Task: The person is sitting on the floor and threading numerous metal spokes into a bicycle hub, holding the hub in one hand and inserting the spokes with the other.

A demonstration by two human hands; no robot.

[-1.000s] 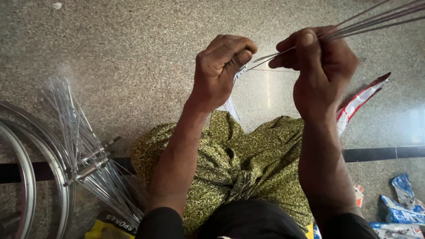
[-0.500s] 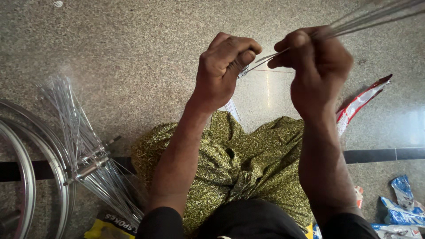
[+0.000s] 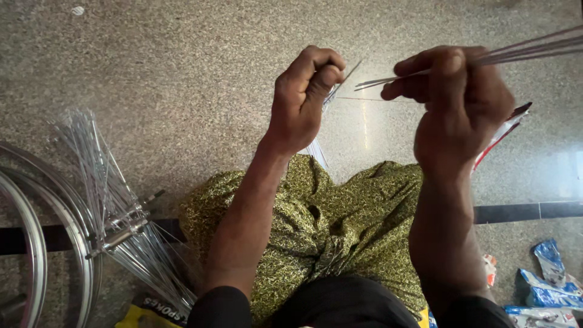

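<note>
My right hand (image 3: 458, 100) grips a bundle of thin metal spokes (image 3: 528, 50) that runs off the upper right edge, their ends pointing left. My left hand (image 3: 303, 97) is closed in a fist around one or two single spokes (image 3: 345, 76), a short gap away from the bundle's tips. Both hands are raised above my lap, which is covered by green patterned cloth (image 3: 328, 225). Behind my left hand more spokes (image 3: 316, 152) slant down toward the cloth.
A metal wheel rim (image 3: 36, 243) lies on the speckled stone floor at the left, with a hub and a fan of loose spokes (image 3: 115, 206). A red and white packet (image 3: 504, 130) lies at the right. Blue wrappers (image 3: 546, 285) sit bottom right, a yellow packet (image 3: 143, 316) bottom left.
My hands have moved apart: the left hand has drawn its spokes away from the bundle, leaving a gap where the two fists were nearly touching.
</note>
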